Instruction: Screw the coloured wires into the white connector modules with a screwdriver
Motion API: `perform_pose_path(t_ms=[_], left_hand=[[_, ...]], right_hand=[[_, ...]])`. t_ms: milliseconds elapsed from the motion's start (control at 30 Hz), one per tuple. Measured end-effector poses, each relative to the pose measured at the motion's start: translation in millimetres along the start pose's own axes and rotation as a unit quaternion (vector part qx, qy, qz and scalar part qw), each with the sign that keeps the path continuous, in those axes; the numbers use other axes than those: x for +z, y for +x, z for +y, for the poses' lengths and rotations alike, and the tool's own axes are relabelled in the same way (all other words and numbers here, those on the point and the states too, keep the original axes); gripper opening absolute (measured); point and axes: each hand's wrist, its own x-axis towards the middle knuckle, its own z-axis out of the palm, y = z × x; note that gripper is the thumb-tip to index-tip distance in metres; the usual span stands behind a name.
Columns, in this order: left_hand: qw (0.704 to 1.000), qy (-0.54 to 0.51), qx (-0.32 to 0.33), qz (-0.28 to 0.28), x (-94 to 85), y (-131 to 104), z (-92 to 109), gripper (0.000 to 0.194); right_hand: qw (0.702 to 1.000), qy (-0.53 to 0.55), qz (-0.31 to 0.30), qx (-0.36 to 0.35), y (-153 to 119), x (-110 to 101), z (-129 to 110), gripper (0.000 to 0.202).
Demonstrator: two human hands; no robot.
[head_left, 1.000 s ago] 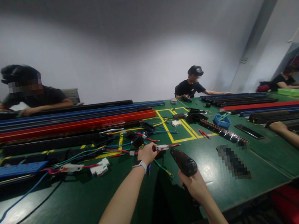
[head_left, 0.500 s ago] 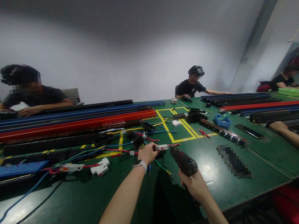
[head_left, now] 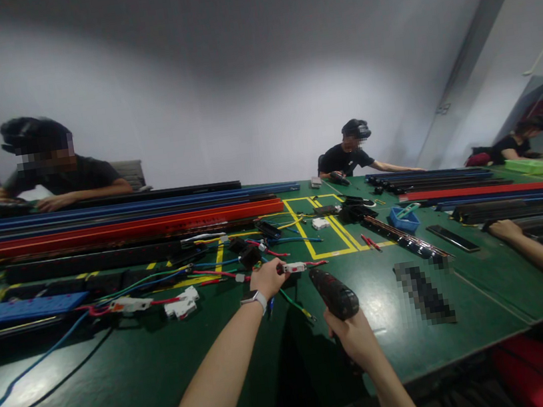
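Note:
In the head view my left hand, a watch on its wrist, is closed on a small white connector with red wire at its end. My right hand is wrapped round the grip of a black power screwdriver. The tool's front end points up and left, close beside the connector; whether the two touch I cannot tell. A green-yellow wire hangs below my left hand. Left of it lie white connector pieces and another white connector on red wire.
Long red and black strips fill the table's left side. A blue bin, a phone and a pixelated dark object lie to the right. A co-worker's arm reaches in there. Two people sit across the table.

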Motion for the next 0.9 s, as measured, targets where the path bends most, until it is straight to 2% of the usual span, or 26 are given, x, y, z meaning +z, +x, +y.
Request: perform_pose_path(t_ms=[567,900], left_hand=[[1.000,0.008,0.002,-0.003,-2.2,-1,2,0.033],[1.000,0.004,-0.005,-0.004,-4.1,-2,4,0.031]], right_hand=[[1.000,-0.010,-0.009,-0.013,2,-1,10,0.023],[1.000,-0.018,-0.012,-0.008,2,-1,5,0.025]])
